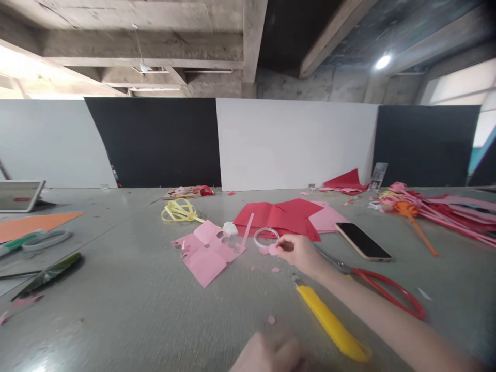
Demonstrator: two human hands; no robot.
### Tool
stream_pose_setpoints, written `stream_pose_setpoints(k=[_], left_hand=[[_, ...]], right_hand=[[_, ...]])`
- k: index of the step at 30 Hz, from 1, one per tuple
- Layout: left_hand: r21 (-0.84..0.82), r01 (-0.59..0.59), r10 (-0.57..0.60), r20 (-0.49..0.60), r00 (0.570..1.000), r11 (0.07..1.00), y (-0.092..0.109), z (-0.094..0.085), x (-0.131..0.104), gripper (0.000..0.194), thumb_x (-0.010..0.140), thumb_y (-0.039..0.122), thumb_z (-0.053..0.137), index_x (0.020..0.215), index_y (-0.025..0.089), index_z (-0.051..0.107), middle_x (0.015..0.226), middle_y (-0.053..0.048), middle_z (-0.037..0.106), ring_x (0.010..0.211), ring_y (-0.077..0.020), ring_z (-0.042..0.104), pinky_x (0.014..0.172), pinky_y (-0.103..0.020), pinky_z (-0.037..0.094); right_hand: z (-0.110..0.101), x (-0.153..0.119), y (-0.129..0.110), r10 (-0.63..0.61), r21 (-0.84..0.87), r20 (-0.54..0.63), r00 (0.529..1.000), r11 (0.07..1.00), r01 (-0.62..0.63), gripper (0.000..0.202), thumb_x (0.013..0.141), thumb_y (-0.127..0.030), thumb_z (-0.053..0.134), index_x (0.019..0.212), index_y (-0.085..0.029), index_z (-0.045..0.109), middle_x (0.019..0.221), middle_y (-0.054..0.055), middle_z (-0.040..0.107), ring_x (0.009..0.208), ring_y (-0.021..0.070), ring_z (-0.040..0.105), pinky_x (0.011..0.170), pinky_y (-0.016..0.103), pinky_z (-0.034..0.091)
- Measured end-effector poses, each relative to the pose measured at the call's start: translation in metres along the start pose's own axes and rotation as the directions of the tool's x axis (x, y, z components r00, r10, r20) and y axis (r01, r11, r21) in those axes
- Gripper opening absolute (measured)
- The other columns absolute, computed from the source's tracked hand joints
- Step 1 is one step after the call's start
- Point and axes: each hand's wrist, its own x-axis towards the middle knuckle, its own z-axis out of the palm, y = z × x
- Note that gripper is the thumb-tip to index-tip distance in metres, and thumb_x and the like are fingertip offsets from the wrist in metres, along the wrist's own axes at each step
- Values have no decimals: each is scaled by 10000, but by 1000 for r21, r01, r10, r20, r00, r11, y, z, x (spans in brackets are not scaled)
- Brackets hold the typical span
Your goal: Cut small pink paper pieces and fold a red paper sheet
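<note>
My right hand [300,251] reaches over the table with thumb and fingers pinched on a small pink paper circle [273,250]. Just beside it another pink paper circle [264,251] lies against a roll of clear tape [266,229]. At the bottom edge my left hand [267,354] is smeared by motion, and its fingers cannot be made out. A loose pink paper circle [272,320] rests above that hand. To the left lies a creased pink sheet [209,253] with round holes cut out. A yellow utility knife [329,323] lies below my right forearm, which partly covers red-handled scissors [391,289].
Red paper sheets [271,217] lie beyond my right hand, with a phone [364,241] to the right. A yellow ribbon bundle [180,211] sits at back left. Pink and red paper strips [445,214] and an orange paper flower [406,209] occupy the far right.
</note>
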Motion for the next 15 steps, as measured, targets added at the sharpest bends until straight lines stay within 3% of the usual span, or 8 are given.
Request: stream_pose_setpoints(k=[2,3,5,7,10,15], left_hand=[[-138,209,-224,-104,969,968,0,-3,1,208,899,240,344,788,156,498,611,-25,531,487,-105,484,453,-189,378],[-240,318,-358,-145,922,917,0,-6,2,165,891,235,355,827,157,486,660,-29,534,525,-112,503,487,-201,403],[-488,453,-592,-176,786,746,0,-10,6,125,878,261,389,903,165,466,745,-25,525,583,-122,528,542,-227,432],[-680,462,-719,-140,681,570,-1,-15,9,164,860,322,441,929,174,458,751,-3,510,603,-127,538,584,-245,439],[-781,442,-750,-50,660,441,-2,-18,13,218,846,380,475,856,163,491,676,12,518,606,-132,537,622,-254,429],[-773,487,-739,36,673,406,-3,-18,14,247,814,363,535,714,138,546,588,8,537,571,-123,518,580,-225,401]], right_hand=[[1,-24,-14,-1,69,-7,1000,998,2,113,764,-254,496,759,-191,589,717,0,674,667,146,631,600,216,479],[2,-38,-19,7,98,-35,999,995,-4,123,778,-282,495,757,-201,584,720,-3,673,682,151,632,629,226,485],[9,-65,-27,83,192,-156,984,980,-52,138,776,-327,526,706,-217,571,676,-7,661,660,162,630,639,239,493],[19,-89,-28,131,306,-157,979,949,-78,147,794,-370,523,774,-226,541,708,5,654,676,169,634,618,240,506],[35,-111,-22,124,388,-182,975,921,-45,178,797,-378,539,895,-241,483,769,15,649,694,169,643,617,239,522],[45,-115,-11,108,396,-152,982,917,-40,161,835,-390,482,896,-242,470,778,30,641,704,169,641,632,260,527]])
